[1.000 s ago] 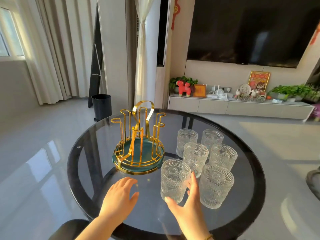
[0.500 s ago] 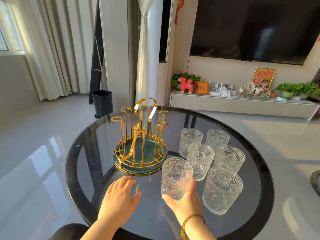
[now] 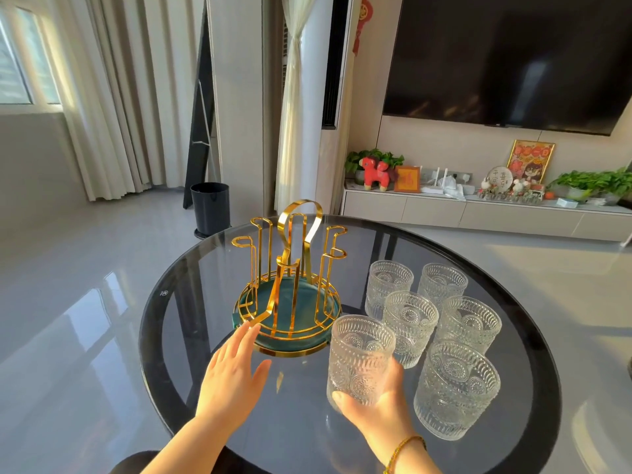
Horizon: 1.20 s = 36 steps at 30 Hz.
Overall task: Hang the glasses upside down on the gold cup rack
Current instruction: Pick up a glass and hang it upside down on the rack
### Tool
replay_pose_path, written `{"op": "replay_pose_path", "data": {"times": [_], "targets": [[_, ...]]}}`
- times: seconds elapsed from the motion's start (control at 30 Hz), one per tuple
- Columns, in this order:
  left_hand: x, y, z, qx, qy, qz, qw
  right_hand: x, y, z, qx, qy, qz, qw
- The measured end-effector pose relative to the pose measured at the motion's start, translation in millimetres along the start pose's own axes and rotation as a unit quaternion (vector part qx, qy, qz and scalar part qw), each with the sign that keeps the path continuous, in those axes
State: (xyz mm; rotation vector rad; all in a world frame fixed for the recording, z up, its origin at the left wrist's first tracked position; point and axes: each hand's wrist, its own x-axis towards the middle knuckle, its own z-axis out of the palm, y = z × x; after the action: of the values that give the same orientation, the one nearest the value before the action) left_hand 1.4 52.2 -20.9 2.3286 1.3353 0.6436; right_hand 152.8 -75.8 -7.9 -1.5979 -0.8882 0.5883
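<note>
A gold cup rack (image 3: 290,268) with a green base tray stands on the round dark glass table (image 3: 191,336), no glass on its pegs. My right hand (image 3: 379,408) grips the nearest embossed clear glass (image 3: 359,357) upright, wrapped around its lower part from behind. Several more embossed glasses stand upright to the right, among them a large near one (image 3: 456,388) and one right behind the held glass (image 3: 410,323). My left hand (image 3: 232,378) is open, fingers stretched flat, fingertips at the front left rim of the rack's base.
The table edge curves close in front of me. Beyond it lie a shiny tiled floor, a black bin (image 3: 209,207), curtains, and a low TV cabinet (image 3: 478,213) with plants and ornaments under a wall television.
My right hand closed around the nearest glass and holds it. My left hand slid forward until its fingertips reached the rack's base. The view moved closer.
</note>
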Motion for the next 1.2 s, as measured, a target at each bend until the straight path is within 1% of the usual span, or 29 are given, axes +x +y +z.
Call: {"op": "replay_pose_path", "data": {"times": [0.07,0.13,0.27,0.4,0.53,0.57,0.7,0.87,0.93,1.03,1.13,1.2], "targets": [[8.7,-6.8,-1.3,0.008,-0.017,-0.005,1.0,-0.6,-12.4,-3.5,0.025,-0.019,-0.014,0.999],[16.9,-11.6,-2.0,0.024,-0.036,-0.007,0.999,-0.4,-26.2,-8.9,0.024,-0.044,-0.031,0.998],[27.2,-17.7,-0.2,0.034,-0.043,0.005,0.998,0.4,-59.3,-20.3,0.037,-0.088,-0.059,0.994],[29.2,-21.6,1.8,0.039,-0.032,0.02,0.999,8.8,-87.5,-31.7,0.024,-0.089,-0.082,0.992],[25.5,-24.7,1.4,0.057,-0.024,0.053,0.997,22.9,-105.0,-45.9,-0.057,-0.028,-0.076,0.995],[24.3,-25.1,1.4,0.06,-0.024,0.058,0.996,26.0,-108.6,-49.0,-0.076,-0.024,-0.076,0.994],[22.8,-25.4,0.2,0.06,-0.028,0.059,0.996,37.4,-124.8,-56.8,-0.112,-0.047,-0.091,0.988],[20.6,-25.1,-4.1,0.035,-0.032,0.074,0.996,51.7,-153.5,-52.1,-0.245,-0.059,-0.143,0.957],[19.2,-25.1,-5.7,0.016,-0.027,0.076,0.997,57.1,-163.1,-45.9,-0.257,-0.057,-0.166,0.95],[19.3,-24.7,-7.6,-0.012,-0.023,0.062,0.998,65.0,-175.4,-38.3,-0.24,-0.059,-0.187,0.951],[21.0,-26.5,-7.1,-0.004,-0.031,0.04,0.999,72.4,-183.2,-27.1,-0.255,-0.065,-0.196,0.945],[22.1,-27.5,-6.2,0.003,-0.044,0.043,0.998,77.7,-185.0,-18.0,-0.274,-0.074,-0.197,0.938]]}}
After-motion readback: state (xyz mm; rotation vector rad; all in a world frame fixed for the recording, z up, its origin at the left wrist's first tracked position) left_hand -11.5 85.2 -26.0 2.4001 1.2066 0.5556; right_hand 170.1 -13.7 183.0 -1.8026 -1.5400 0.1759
